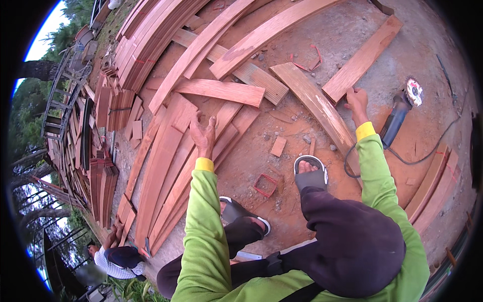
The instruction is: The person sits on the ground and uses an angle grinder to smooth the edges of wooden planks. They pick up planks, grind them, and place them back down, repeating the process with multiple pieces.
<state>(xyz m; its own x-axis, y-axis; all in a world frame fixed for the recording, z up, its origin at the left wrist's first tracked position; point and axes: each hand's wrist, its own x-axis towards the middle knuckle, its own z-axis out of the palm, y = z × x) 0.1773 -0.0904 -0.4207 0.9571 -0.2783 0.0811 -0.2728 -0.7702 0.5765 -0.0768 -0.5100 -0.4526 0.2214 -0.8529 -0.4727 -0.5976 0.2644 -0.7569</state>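
My left hand [203,133] is raised over a fan of reddish planks [162,160], its fingers apart and loosely curled, holding nothing. Close by its fingertips is a short plank [221,91] lying crosswise on other boards. My right hand [357,102] is closed at the near corner of a wooden plank [363,59]; its fingertips are partly hidden. That plank's near end meets a long, weathered board [319,108] slanting across the ground between my hands. To the right of my right hand lies a blue angle grinder [396,120] with a worn disc [414,92].
A black cord [427,160] curves from the grinder. Two planks [433,181] lie at the right. Wood offcuts [278,146] and red strapping [265,185] litter the dirt near my feet. Lumber stacks [146,53] stand at upper left. Another person [118,259] bends over boards at lower left.
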